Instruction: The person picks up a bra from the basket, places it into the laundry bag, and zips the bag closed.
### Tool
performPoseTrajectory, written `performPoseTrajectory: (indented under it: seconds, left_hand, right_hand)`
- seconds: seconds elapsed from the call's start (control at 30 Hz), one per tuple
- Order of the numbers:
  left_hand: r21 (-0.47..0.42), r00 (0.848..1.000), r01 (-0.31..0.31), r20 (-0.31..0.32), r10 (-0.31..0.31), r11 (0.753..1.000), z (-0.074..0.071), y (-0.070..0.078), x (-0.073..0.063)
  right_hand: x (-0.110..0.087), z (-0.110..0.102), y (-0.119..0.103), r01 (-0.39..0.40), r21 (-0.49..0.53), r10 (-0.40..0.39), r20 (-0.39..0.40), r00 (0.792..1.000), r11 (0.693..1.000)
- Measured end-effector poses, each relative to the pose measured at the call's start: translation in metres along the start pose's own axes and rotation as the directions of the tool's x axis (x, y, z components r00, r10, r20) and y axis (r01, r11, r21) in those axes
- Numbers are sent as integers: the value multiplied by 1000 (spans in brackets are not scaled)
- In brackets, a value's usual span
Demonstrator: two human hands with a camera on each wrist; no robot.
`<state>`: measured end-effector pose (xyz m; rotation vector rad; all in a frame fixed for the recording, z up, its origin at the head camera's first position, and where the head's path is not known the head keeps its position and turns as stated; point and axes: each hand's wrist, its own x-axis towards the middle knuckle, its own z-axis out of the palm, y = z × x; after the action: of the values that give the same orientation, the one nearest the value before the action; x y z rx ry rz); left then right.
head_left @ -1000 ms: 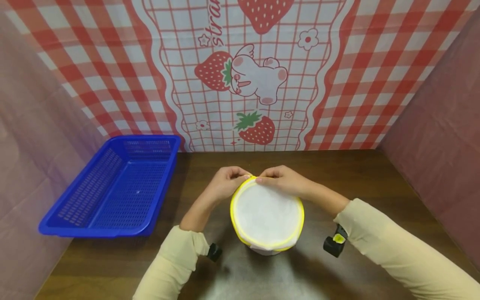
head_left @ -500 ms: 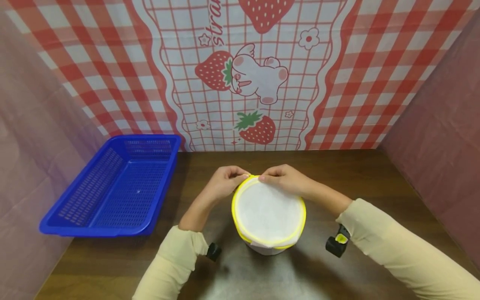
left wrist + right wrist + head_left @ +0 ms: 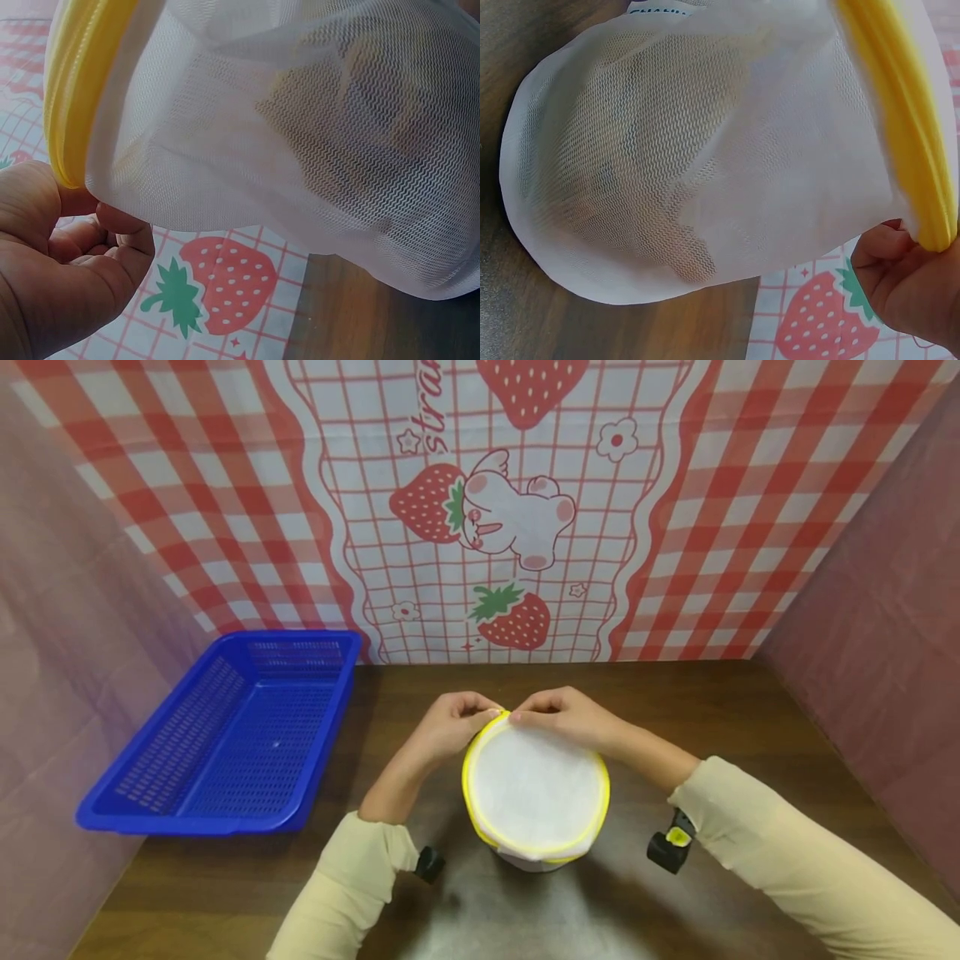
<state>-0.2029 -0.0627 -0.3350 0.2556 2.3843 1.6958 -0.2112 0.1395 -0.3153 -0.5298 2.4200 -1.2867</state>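
Observation:
A white mesh laundry bag with a yellow zipper band round its top stands upright on the table in the head view. At the far edge of the band my left hand pinches the rim between thumb and fingers. Close beside it, my right hand grips the same rim, its thumb lying on the white top. Something brownish-yellow shows dimly through the mesh in the left wrist view; its kind is unclear. The right wrist view has the yellow zipper band running down to my right fingers. The zipper pull is hidden.
On the left of the brown table stands a blue plastic basket with slotted walls. A strawberry-print cloth hangs behind the table, and pinkish curtains flank it on both sides. A black wrist camera hangs below the right sleeve.
The right hand and the bag shifted slightly right, then back left. Now the right thumb is again close to the left hand on the rim. The left hand has hardly moved.

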Motion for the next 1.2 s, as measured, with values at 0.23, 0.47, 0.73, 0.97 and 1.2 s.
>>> performPoseTrajectory:
  seconds: [0.23, 0.47, 0.73, 0.97, 1.2]
  left_hand:
    - [8, 1000, 10, -2, -10, 1000, 1, 0, 0]
    - [8, 999, 31, 7, -31, 999, 0, 0, -1]
    - [18, 1000, 26, 0, -26, 1000, -2, -1, -1]
    - [12, 1000, 27, -6, -27, 1000, -2, 1, -2]
    - [-6, 1000, 14, -9, -14, 1000, -2, 3, -3]
  right_hand:
    - [-1, 2, -3, 9, 3, -9, 38, 999, 1000]
    - [-2, 2, -4, 17, 7, -17, 43, 999, 1000]
    - [-1, 0, -1, 11, -11, -11, 28, 1000, 1000]
    - [-1, -1, 0, 10, -13, -9, 23, 1000, 1000]
    - [-1, -1, -3, 25, -10, -25, -15, 1000, 1000]
